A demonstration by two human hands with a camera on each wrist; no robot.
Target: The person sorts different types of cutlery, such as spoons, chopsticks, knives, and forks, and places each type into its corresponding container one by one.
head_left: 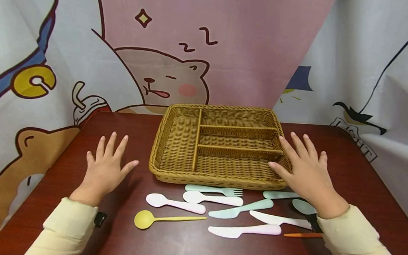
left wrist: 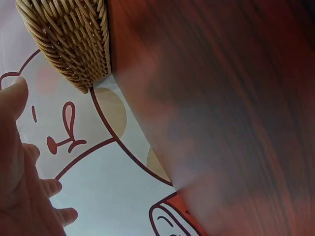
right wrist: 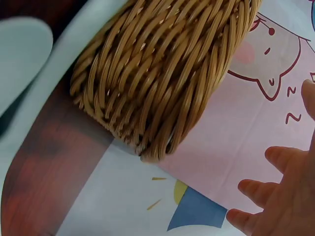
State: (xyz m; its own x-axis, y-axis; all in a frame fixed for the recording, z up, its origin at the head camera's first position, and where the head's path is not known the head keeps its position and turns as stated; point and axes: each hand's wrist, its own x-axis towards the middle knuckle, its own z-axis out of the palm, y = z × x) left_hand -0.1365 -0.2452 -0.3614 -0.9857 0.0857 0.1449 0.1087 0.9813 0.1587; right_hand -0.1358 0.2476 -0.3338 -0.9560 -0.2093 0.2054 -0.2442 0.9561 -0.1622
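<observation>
My left hand (head_left: 104,172) is spread over the table's left side, holding nothing. On the other side, my right hand (head_left: 308,173) also has its fingers spread, and overlaps the right rim of a wicker basket (head_left: 218,180) in the head view. The basket has a long left compartment and three stacked to the right. In front of it lie a mint fork (head_left: 214,189), a white spoon (head_left: 217,199), a pale pink spoon (head_left: 174,203), a yellow spoon (head_left: 144,220), a mint knife (head_left: 241,208), a white knife (head_left: 279,219) and a pale pink knife (head_left: 245,230).
Below my right wrist lie a grey-green spoon head (head_left: 303,206), a mint handle (head_left: 280,195) and an orange handle (head_left: 302,235), partly hidden by the hand and sleeve. A printed cloth (head_left: 251,48) hangs behind the dark red table (head_left: 168,246).
</observation>
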